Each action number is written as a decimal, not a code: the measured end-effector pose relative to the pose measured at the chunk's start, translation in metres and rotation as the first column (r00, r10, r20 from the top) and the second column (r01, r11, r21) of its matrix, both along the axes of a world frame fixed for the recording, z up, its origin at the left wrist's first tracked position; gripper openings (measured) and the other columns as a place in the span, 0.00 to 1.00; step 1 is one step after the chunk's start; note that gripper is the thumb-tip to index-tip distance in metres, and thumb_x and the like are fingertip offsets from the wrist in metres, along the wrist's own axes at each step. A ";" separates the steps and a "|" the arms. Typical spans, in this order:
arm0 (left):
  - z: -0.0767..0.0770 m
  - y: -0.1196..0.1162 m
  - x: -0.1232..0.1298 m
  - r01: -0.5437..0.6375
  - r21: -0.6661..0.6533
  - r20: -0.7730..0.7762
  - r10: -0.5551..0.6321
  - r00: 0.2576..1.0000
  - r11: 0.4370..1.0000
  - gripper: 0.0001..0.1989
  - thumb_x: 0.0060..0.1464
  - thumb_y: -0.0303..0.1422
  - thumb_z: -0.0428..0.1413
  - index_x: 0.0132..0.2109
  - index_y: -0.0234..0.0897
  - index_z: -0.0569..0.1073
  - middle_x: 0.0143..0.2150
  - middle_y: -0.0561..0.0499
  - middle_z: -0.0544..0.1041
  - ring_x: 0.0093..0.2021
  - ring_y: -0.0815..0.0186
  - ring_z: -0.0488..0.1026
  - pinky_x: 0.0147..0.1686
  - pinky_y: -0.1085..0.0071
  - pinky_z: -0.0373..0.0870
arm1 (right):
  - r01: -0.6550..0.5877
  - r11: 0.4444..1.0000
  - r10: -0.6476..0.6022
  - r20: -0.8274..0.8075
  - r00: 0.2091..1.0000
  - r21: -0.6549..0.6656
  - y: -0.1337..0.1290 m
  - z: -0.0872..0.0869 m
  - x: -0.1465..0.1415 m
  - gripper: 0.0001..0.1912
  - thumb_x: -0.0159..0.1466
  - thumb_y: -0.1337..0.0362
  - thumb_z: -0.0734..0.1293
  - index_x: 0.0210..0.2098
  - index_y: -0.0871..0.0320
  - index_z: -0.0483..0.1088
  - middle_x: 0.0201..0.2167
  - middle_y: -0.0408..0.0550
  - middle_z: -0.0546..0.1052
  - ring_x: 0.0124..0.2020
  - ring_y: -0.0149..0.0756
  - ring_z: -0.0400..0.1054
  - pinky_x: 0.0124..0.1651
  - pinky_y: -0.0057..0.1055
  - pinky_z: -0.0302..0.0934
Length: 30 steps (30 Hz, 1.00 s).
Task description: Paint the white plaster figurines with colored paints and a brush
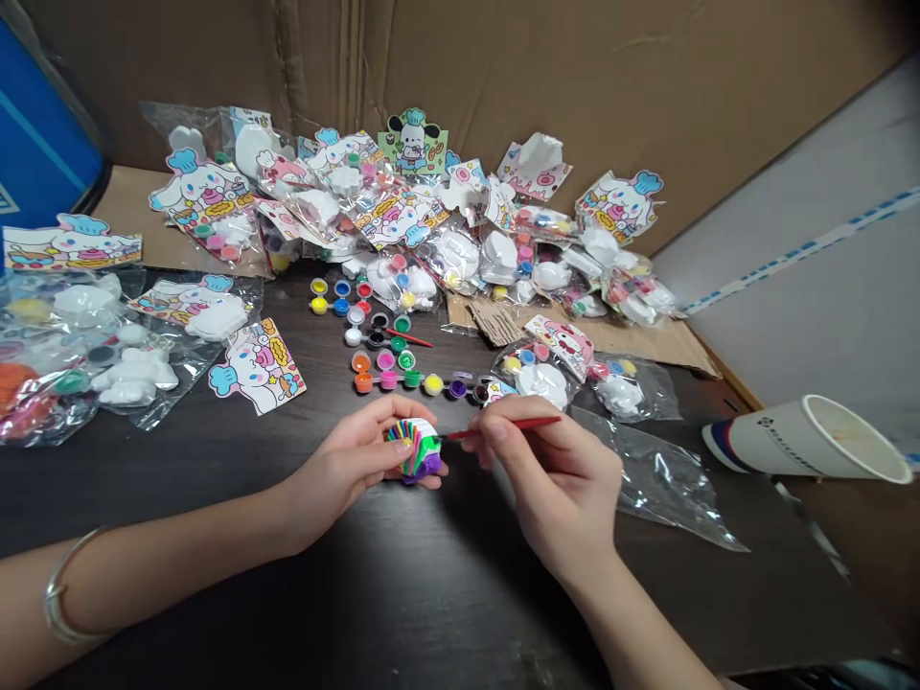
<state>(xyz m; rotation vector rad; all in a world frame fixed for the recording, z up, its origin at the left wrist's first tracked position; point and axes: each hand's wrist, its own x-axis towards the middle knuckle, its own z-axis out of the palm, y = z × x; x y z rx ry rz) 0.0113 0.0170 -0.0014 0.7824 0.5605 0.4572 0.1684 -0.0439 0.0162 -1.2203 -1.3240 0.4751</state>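
Note:
Between the thumb and fingers of my left hand (pixel 359 450) is a small white figurine (pixel 425 450), painted with rainbow stripes, a green patch and a purple lower part. My right hand (pixel 557 484) pinches a thin red paintbrush (pixel 528 423), its dark tip at the green area of the figurine. Just beyond both hands stand open paint pots (pixel 433 384) in several colours, their lids flipped back. A second red paintbrush (pixel 409 336) lies across the pots behind them.
Bagged white figurines with paints and cartoon cards (pixel 402 216) pile up along the cardboard at the back. More bags (pixel 107 355) lie at left. An empty clear bag (pixel 668 479) and a tilted-looking paper cup (pixel 805 441) are at right on the dark table (pixel 345 613).

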 end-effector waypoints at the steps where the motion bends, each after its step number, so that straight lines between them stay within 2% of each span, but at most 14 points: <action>1: 0.000 0.000 0.000 0.002 0.013 -0.016 -0.002 1.000 1.000 0.16 0.46 0.38 0.64 0.39 0.35 0.70 0.33 0.51 0.72 0.35 0.64 0.71 0.41 0.64 0.66 | 0.041 0.999 -0.041 -0.010 0.999 -0.008 0.003 0.000 0.001 0.08 0.61 0.70 0.65 0.26 0.58 0.69 0.20 0.41 0.73 0.20 0.27 0.65 0.24 0.26 0.61; 3: 0.001 -0.001 0.001 0.015 0.053 -0.047 -0.012 0.999 0.998 0.16 0.46 0.38 0.63 0.39 0.35 0.69 0.31 0.52 0.72 0.33 0.66 0.70 0.39 0.65 0.65 | 0.118 0.993 -0.119 -0.036 0.992 -0.027 0.013 0.000 0.002 0.08 0.61 0.67 0.65 0.26 0.58 0.69 0.19 0.41 0.73 0.19 0.27 0.64 0.21 0.24 0.59; 5: 0.002 -0.003 0.001 0.042 0.107 -0.075 -0.034 0.997 0.993 0.15 0.47 0.38 0.61 0.39 0.35 0.68 0.30 0.53 0.71 0.32 0.66 0.70 0.38 0.66 0.63 | 0.144 0.987 -0.145 -0.003 0.989 -0.072 0.027 0.002 0.004 0.08 0.61 0.64 0.65 0.26 0.58 0.69 0.19 0.41 0.73 0.19 0.27 0.65 0.21 0.23 0.57; 8: 0.005 -0.006 0.001 0.069 0.156 -0.103 -0.053 0.993 0.985 0.13 0.48 0.37 0.60 0.39 0.36 0.68 0.29 0.54 0.71 0.32 0.67 0.68 0.36 0.67 0.61 | 0.132 0.979 -0.109 0.153 0.982 -0.153 0.050 0.004 0.006 0.09 0.60 0.62 0.64 0.25 0.58 0.69 0.19 0.42 0.74 0.19 0.28 0.65 0.23 0.25 0.56; 13: 0.003 -0.007 0.002 0.076 0.137 -0.112 -0.061 0.992 0.988 0.15 0.49 0.40 0.59 0.40 0.36 0.66 0.29 0.54 0.70 0.30 0.67 0.68 0.35 0.67 0.62 | 0.157 0.944 -0.029 0.397 0.917 -0.292 0.075 0.004 0.000 0.10 0.61 0.62 0.64 0.26 0.59 0.70 0.19 0.45 0.75 0.20 0.31 0.66 0.26 0.28 0.56; 16: 0.001 -0.006 0.003 0.057 0.136 -0.107 -0.042 0.993 0.989 0.16 0.49 0.41 0.59 0.39 0.36 0.65 0.29 0.54 0.70 0.29 0.67 0.69 0.35 0.67 0.63 | 0.173 0.912 0.020 0.462 0.887 -0.373 0.080 0.003 -0.005 0.10 0.62 0.62 0.63 0.27 0.58 0.70 0.20 0.46 0.76 0.22 0.34 0.68 0.28 0.29 0.56; 20: -0.001 -0.006 0.004 0.038 0.121 -0.097 -0.026 0.995 0.992 0.17 0.50 0.42 0.59 0.39 0.36 0.65 0.29 0.54 0.70 0.30 0.67 0.69 0.34 0.66 0.64 | 0.213 0.890 0.019 0.500 0.866 -0.403 0.081 0.000 -0.006 0.10 0.63 0.61 0.63 0.28 0.58 0.70 0.22 0.47 0.77 0.23 0.35 0.68 0.28 0.29 0.56; 30: -0.004 -0.006 0.004 0.044 0.106 -0.064 -0.037 0.997 0.993 0.17 0.50 0.42 0.60 0.38 0.36 0.65 0.29 0.54 0.71 0.28 0.68 0.69 0.32 0.68 0.64 | 0.209 0.898 0.026 0.522 0.853 -0.387 0.085 -0.008 -0.006 0.10 0.63 0.62 0.63 0.28 0.58 0.72 0.23 0.47 0.78 0.22 0.34 0.68 0.28 0.28 0.57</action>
